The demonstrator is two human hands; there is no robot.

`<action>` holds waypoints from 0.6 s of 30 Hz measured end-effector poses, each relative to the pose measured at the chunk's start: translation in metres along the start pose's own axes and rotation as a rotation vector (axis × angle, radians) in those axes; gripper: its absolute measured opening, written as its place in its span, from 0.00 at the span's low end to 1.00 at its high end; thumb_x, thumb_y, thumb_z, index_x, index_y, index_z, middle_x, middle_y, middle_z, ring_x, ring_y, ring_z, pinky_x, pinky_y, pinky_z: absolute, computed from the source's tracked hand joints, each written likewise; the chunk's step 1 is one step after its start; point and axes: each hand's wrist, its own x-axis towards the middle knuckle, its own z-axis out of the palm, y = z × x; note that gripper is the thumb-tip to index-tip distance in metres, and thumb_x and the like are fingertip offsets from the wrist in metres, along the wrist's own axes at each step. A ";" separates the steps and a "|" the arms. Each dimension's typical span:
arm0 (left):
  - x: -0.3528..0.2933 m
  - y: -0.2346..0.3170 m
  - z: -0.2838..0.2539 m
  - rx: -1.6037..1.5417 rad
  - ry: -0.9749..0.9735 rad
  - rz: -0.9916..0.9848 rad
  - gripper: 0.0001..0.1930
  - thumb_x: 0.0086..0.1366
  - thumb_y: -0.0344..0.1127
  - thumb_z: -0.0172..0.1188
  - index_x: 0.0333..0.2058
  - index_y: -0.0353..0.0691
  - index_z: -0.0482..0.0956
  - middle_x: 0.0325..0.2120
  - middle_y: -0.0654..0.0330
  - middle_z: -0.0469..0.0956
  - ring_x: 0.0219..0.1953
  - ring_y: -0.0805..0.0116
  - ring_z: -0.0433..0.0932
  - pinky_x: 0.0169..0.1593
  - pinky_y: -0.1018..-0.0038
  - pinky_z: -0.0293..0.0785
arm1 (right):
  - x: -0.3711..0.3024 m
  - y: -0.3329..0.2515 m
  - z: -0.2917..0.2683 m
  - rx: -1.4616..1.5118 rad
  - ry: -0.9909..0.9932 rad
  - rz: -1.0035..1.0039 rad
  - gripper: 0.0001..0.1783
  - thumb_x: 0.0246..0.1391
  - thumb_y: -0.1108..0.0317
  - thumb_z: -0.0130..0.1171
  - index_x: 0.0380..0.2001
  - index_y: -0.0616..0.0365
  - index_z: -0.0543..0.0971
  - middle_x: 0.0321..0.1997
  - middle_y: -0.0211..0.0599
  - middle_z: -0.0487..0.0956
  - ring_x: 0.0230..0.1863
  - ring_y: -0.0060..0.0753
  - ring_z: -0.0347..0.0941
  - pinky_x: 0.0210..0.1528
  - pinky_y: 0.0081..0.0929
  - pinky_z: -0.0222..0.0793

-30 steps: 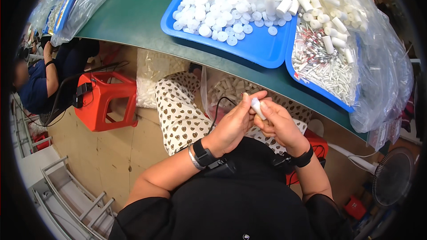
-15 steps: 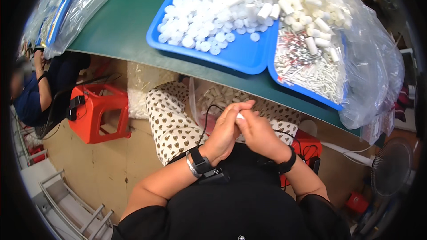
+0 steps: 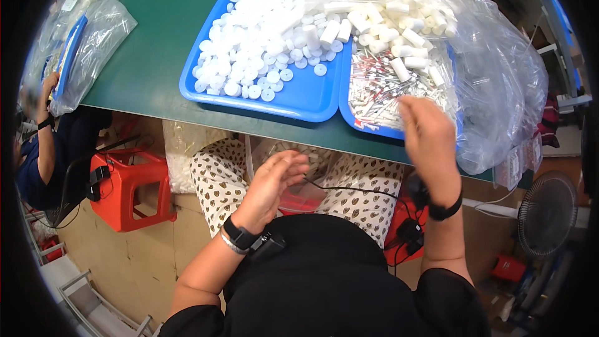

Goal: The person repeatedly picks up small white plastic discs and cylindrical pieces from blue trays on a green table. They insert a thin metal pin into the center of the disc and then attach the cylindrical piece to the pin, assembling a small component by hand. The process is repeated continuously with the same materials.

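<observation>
My right hand [image 3: 429,134] is over the near part of the smaller blue tray [image 3: 374,128]. Its fingertips are drawn together beside a heap of thin white pins [image 3: 374,103], some with red or dark parts; what they pinch, if anything, is hidden. My left hand [image 3: 273,182] is raised above my lap, fingers loosely bent and apart, with nothing visible in it. Below it, between my knees, a clear bag holds pale pieces [image 3: 321,157]. White cylinders [image 3: 399,68] lie on the pins. The larger blue tray [image 3: 312,97] beside it holds many small white discs [image 3: 249,56].
A clear plastic bag [image 3: 499,100] drapes over the right tray's side. The green table's [image 3: 150,56] near edge runs above my knees. A red stool [image 3: 134,187] and another person's arm [image 3: 47,143] are at the left; a fan [image 3: 549,212] stands at the right.
My hands were together above my lap with a small white piece between them. They have parted: the right moved forward to the tray, the left shifted left. The white piece no longer shows.
</observation>
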 end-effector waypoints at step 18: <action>0.059 0.114 0.052 1.454 0.176 1.159 0.15 0.61 0.29 0.62 0.47 0.36 0.78 0.48 0.52 0.77 0.54 0.50 0.70 0.57 0.65 0.68 | 0.026 0.037 0.002 -0.129 -0.109 -0.213 0.14 0.46 0.75 0.64 0.38 0.59 0.76 0.43 0.38 0.78 0.46 0.44 0.72 0.51 0.39 0.66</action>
